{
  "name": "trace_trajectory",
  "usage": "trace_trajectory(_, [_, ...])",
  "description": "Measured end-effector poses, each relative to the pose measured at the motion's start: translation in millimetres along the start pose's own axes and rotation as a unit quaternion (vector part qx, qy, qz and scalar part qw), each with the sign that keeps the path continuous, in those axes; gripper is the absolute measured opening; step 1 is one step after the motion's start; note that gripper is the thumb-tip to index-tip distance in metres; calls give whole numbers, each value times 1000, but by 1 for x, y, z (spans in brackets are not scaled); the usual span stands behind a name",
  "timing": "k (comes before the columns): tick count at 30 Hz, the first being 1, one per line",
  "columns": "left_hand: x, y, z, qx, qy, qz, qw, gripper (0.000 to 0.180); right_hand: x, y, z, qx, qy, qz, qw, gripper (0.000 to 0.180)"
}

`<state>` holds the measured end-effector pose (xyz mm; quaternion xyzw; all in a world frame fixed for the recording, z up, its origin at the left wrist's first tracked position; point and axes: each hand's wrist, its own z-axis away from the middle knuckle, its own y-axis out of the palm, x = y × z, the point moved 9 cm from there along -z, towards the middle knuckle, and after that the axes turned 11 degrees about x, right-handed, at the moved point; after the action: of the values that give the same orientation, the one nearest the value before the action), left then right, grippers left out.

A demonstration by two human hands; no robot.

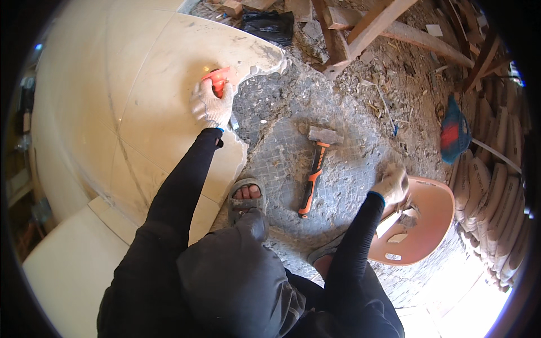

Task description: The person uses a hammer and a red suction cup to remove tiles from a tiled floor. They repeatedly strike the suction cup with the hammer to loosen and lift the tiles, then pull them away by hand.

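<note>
My left hand [209, 107], in a white work glove, is closed around a chisel with an orange-red hand guard [217, 79], over the cream floor tiles near their broken edge. A short bit of metal [234, 122] shows beside that wrist. A club hammer [314, 174] with an orange and black handle lies on the grey, chipped floor between my hands. My gloved right hand [393, 185] is at the left rim of a salmon-pink basin [437, 205], its fingers curled. What they hold, if anything, is hidden. Broken tile pieces [397, 238] lie in the basin.
Wooden beams [366, 31] and rubble [375, 73] cover the far right, with a black plastic bag [269, 25] at the back. A blue and red knitted bundle [453, 132] is near stacked bags [490, 197] on the right. My sandalled foot [247, 194] stands beside the tile edge.
</note>
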<state>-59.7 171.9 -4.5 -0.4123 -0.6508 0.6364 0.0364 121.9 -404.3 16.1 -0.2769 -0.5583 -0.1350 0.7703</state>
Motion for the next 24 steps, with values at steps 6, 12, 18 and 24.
trace_trajectory(6, [3,5,0,33,-19,0,999,45,-9,-102,-25,-234,31,278,931,41])
trace_trajectory(12, [1,1,1,3,-9,-8,1000,44,17,71,51,126,-262,168,942,19])
trace_trajectory(18, [-4,-1,0,-2,14,-2,1000,39,15,217,239,535,-323,216,750,19])
trace_trajectory(24, [1,4,1,5,8,17,1000,42,-5,246,270,529,-361,312,702,22])
